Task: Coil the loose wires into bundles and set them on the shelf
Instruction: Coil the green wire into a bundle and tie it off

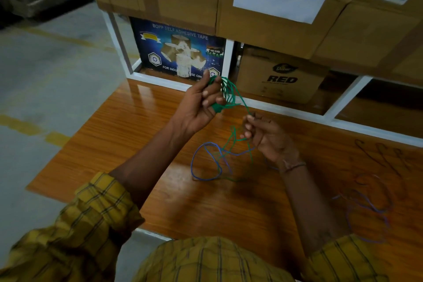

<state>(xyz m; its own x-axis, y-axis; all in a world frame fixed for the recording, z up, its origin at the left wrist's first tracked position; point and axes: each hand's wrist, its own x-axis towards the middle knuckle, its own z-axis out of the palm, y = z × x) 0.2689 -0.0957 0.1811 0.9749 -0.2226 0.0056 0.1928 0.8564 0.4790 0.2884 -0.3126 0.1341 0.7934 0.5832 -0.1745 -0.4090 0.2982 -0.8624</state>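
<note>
Left hand (198, 105) is gripping a part-wound coil of green wire (225, 92), loops gathered between curled fingers and thumb, held up above the wooden tabletop (142, 126). Right hand (266, 135) is pinching the trailing run of the same green wire between fingertips, lower and to the right of the coil; the strand is spanning the gap between the two hands. Below the hands, the loose remainder of the green wire is lying on the tabletop, crossing a blue wire (201, 162) that is lying in open loops. Further right, near the right forearm, more thin wires (370, 204) are lying in a loose heap; they appear blue and reddish, but the blur is leaving colours uncertain. Beyond the tabletop, a white-framed shelf (229, 57) is holding a blue adhesive tape carton (176, 50) and a brown box printed "RED" (281, 75). Large cardboard cartons (274, 30) are sitting on top of it.
</note>
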